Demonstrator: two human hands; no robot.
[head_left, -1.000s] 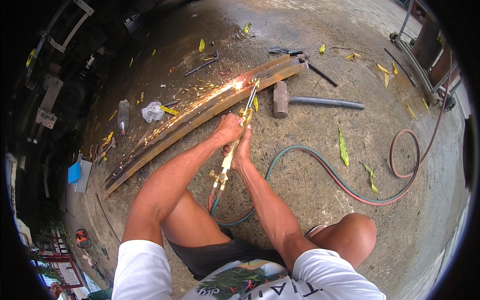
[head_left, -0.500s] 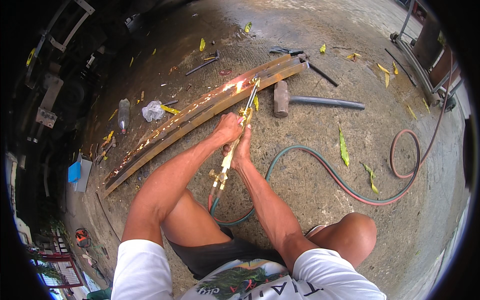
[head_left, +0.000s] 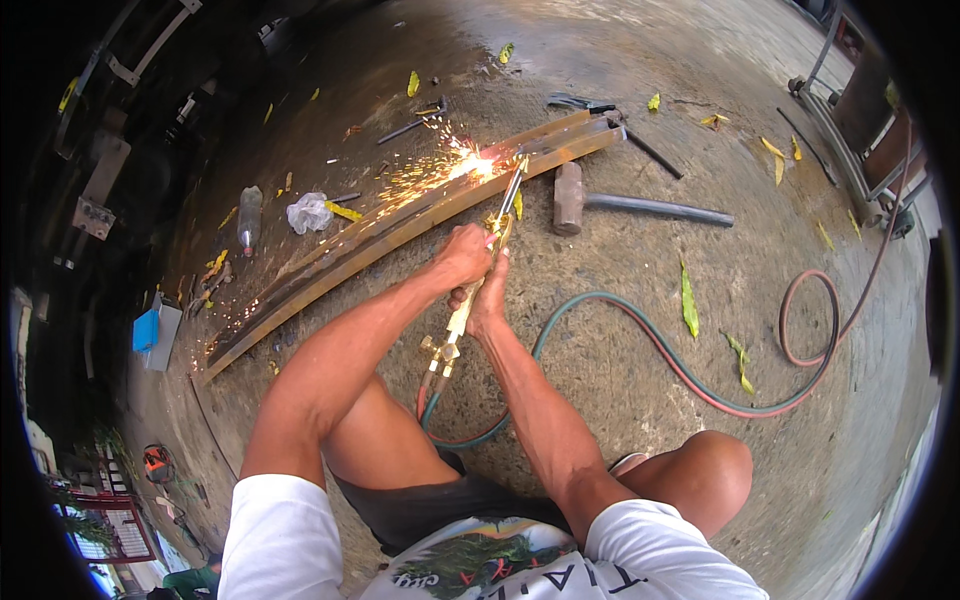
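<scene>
Both my hands grip a brass cutting torch [head_left: 460, 318]. My left hand [head_left: 466, 256] is closed round its front part, near the tubes. Just behind and to the right, my right hand [head_left: 489, 297] wraps the handle. The torch tip points away from me at a long rusty steel channel [head_left: 345, 262] lying slantwise on the ground. A bright glow sits at the channel's far wall, and sparks [head_left: 430, 172] spray to the left from it. A green and red twin hose [head_left: 640, 318] runs from the torch's rear end to the right.
A sledgehammer [head_left: 655, 207] lies right of the channel. Beyond are a dark rod [head_left: 655, 155] and a small hammer [head_left: 410, 128]. At left lie a plastic bottle [head_left: 249, 220], a clear bag [head_left: 309, 212] and a blue box [head_left: 147, 331]. A wheeled cart [head_left: 850, 150] stands far right.
The sparks have changed from a stream along the channel to a wide, brighter burst over its far wall. Both hands keep their hold on the torch; the whole view has shifted slightly.
</scene>
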